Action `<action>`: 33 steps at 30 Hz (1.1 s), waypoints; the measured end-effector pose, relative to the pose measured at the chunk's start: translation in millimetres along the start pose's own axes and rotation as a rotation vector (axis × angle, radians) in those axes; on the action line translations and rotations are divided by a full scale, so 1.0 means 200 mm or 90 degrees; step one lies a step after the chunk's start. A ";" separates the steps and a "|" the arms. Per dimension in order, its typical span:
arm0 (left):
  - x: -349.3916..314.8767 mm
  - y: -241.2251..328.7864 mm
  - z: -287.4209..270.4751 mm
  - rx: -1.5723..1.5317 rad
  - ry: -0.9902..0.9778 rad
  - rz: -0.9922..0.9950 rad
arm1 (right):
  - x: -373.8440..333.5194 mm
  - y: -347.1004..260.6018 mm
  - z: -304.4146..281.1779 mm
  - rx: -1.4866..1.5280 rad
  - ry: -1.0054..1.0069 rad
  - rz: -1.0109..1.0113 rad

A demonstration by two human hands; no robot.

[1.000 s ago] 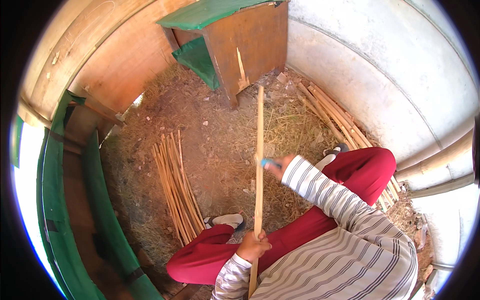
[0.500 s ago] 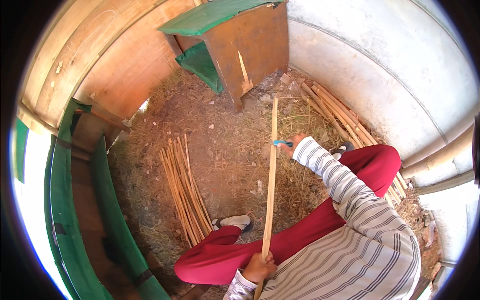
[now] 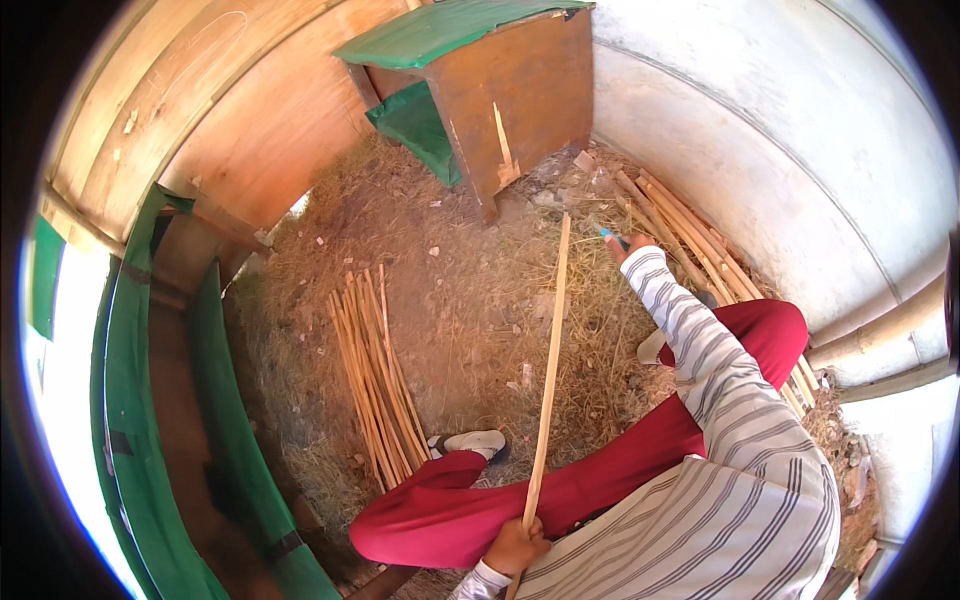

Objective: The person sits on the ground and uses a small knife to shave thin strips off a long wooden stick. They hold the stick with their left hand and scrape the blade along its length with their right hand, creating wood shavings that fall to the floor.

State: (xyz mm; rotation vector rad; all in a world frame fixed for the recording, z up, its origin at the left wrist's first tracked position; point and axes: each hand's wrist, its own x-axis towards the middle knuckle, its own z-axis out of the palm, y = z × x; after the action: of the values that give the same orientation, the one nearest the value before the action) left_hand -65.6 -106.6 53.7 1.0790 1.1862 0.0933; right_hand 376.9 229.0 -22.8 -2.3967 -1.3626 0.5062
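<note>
A long thin bamboo strip (image 3: 548, 380) is gripped at its near end by the closed left hand (image 3: 512, 546), slanting out over the straw – probably light and whippy – while a small blue tool (image 3: 612, 236) is pinched in the right hand (image 3: 628, 248).

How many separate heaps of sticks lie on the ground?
2: one bundle of sticks left of the held stick, another pile along the white wall, partly hidden behind the right arm.
</note>
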 end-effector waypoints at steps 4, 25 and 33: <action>0.04 0.21 0.01 0.081 0.081 0.013 | -0.28 -0.13 -0.01 0.201 -0.089 -0.067; 0.62 0.19 -0.01 0.089 0.271 0.157 | -1.17 -0.32 0.01 0.096 -0.265 -0.446; 0.61 0.21 -0.02 0.108 0.292 0.111 | -1.15 -0.31 0.11 0.078 -0.268 -0.449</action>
State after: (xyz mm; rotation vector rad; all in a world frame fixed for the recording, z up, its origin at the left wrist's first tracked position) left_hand 3.5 -12.9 -0.4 1.3557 1.5257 0.3986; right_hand 209.9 61.9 18.0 -1.5958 -2.1359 0.8705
